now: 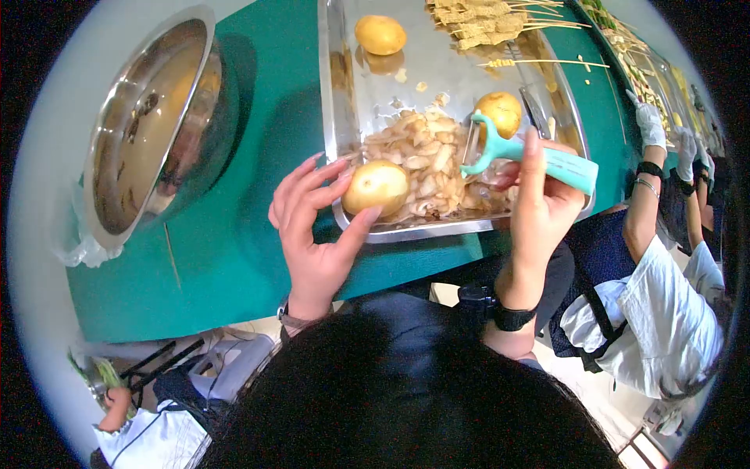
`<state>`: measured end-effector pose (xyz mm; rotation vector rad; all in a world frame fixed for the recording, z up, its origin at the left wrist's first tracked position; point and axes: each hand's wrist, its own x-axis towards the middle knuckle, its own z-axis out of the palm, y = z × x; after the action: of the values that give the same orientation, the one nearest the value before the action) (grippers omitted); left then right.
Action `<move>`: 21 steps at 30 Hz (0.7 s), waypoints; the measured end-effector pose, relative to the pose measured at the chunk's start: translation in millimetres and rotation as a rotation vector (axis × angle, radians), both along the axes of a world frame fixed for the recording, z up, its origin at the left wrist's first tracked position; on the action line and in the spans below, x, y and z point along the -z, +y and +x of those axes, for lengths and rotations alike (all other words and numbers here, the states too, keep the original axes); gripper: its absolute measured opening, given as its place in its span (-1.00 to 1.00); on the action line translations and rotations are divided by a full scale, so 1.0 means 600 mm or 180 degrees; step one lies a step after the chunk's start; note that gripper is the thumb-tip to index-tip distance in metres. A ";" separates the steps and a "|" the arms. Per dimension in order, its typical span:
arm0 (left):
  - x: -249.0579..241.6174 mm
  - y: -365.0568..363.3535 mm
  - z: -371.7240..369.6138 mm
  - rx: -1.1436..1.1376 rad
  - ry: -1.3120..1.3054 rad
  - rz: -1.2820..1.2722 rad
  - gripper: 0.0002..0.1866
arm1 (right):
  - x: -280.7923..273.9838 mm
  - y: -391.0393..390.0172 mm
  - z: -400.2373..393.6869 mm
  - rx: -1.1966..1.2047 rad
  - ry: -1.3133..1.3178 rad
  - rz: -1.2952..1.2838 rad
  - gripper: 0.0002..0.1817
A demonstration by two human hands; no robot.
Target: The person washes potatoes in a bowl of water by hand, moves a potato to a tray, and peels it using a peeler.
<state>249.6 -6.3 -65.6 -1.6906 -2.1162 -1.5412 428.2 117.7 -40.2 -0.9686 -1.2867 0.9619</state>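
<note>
Left hand [312, 227] grips potato [376, 187] over tray [336, 117] edge, skin mostly on. Right hand [539, 211] closed round peeler [500, 148]. Peel pile [426, 168] in tray. Two more potatoes [380, 34] unpeeled, so judging early-to-mid job. Bowl [148, 125] on tabletop [258, 234], left.

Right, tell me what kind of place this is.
Probably a shared food-prep line. The left hand holds a potato over a steel tray of peelings, the right hand grips a peeler, and skewers lie beyond beside a gloved co-worker.
</note>
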 end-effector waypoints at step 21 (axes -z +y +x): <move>0.010 0.001 -0.002 0.0075 -0.0163 0.0143 -0.71 | -0.005 -0.007 -0.018 -0.1509 0.0570 -0.0862 -0.85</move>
<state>248.3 -5.9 -71.3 -1.6859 -2.0757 -1.6427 417.2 113.3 -37.0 -0.7678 -1.2785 1.5860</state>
